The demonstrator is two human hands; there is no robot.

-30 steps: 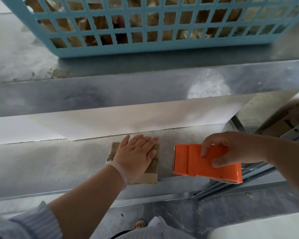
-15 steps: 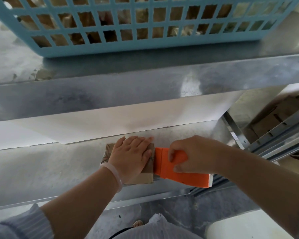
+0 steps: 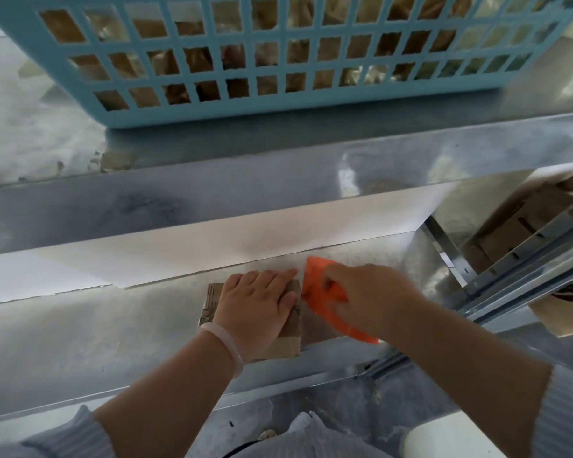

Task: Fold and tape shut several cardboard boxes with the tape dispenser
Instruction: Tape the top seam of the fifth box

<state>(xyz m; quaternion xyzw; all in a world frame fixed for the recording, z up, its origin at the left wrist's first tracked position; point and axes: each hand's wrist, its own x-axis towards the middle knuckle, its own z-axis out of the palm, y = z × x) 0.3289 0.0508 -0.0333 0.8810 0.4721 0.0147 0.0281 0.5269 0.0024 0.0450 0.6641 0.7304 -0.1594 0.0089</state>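
The left hand (image 3: 255, 305) lies flat on the small cardboard box (image 3: 291, 340), pinning it to the tabletop (image 3: 113, 325) so it can't slide. Just beside it, the right hand (image 3: 368, 299) grips the orange tape dispenser (image 3: 321, 292) at the box's edge, seemingly to start 1 strip.

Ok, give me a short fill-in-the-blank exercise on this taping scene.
The left hand presses flat on a small ____ box.
The right hand grips an ____ tape dispenser.
A ____ plastic basket stands on the upper shelf.
Missing: cardboard, orange, blue.
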